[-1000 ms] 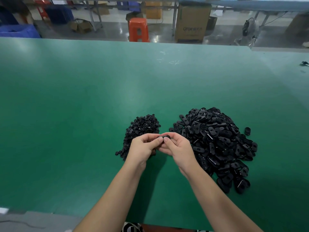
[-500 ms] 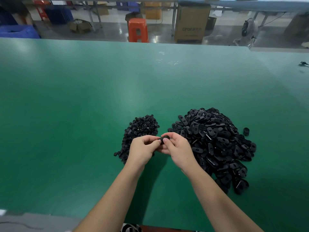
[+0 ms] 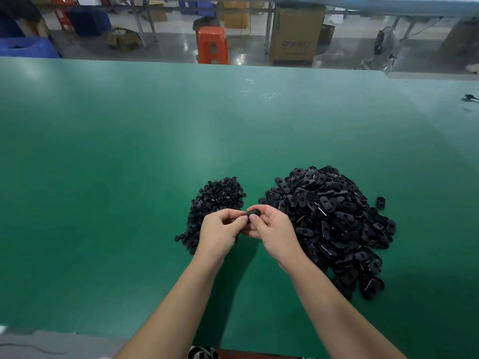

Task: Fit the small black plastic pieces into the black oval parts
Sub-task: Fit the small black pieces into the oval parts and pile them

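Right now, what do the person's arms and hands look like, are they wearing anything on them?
Both forearms are bare as far as the picture shows: no sleeves, gloves, watch or bands. The left hand and right hand are bare too, with no rings visible on the fingers and short, unpainted nails. At the bottom edge between the arms, a scrap of black-and-white patterned clothing shows.

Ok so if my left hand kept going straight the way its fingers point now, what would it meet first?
The left hand points rightward at the oval part it pinches together with the right hand, so it would meet those first; depth is hard to judge.

Hands (image 3: 248, 228) together; fingers (image 3: 252, 217) curled
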### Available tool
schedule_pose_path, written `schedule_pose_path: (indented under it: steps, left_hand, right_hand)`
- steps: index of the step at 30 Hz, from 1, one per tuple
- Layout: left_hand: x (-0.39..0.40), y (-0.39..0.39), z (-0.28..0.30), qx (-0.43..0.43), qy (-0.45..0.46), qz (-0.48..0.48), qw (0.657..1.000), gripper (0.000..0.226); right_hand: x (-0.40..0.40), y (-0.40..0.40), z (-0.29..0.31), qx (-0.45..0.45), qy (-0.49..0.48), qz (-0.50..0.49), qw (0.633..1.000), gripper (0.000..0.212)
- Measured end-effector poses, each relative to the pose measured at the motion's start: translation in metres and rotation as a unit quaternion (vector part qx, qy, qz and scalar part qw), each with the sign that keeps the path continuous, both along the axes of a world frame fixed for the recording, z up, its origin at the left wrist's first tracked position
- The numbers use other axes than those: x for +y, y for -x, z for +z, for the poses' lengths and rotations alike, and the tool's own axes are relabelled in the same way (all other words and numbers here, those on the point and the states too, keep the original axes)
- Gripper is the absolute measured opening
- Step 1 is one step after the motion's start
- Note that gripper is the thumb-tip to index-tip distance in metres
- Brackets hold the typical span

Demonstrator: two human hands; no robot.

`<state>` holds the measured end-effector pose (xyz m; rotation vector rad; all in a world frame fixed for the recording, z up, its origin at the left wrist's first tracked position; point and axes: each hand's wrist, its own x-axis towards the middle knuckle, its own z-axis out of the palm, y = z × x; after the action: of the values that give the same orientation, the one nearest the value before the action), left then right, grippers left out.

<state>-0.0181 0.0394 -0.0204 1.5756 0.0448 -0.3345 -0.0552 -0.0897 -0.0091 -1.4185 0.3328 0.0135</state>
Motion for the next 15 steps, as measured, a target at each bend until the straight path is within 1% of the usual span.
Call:
schedule_pose_path:
  steps: [6,15]
  left_hand:
    - [-0.0033,-0.0005,-0.0041,0.002,0.013,0.003,1.000,0.008]
    - [-0.0049,-0.0028,-0.0075,0.014,0.006,0.001,1.000,0.009]
  right_hand:
    - [-0.0013,-0.0005,-0.0025,0.002,0.013,-0.002,1.000,0.018]
    - [-0.0022,0.0010,-0.0022,0.006,0.016,-0.006,1.000,0.017]
